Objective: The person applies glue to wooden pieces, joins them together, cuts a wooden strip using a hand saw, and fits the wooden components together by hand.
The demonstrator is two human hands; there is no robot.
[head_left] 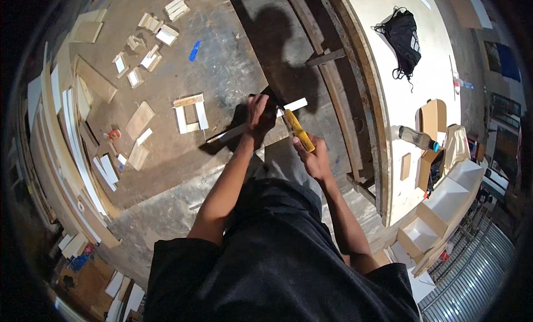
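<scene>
My right hand (315, 157) is closed round the yellow handle of a handsaw (300, 129). Its dark blade runs up and left, across a narrow white wooden strip (298, 105), and is partly in shadow. On that strip, near the corner of the brown board, my left hand (258, 115) grips with bent fingers just left of the saw. The strip's right end sticks out past the board's edge. Left of my hands lies a small rectangular wooden frame (191, 114) with white sides.
Several small wooden pieces (150, 58) and a blue object (194, 51) lie on the brown board (222, 61). Long strips (78, 139) are stacked at left. At right stands a white-topped table (397, 94) with a black cloth item (403, 42) and a bottle (416, 137).
</scene>
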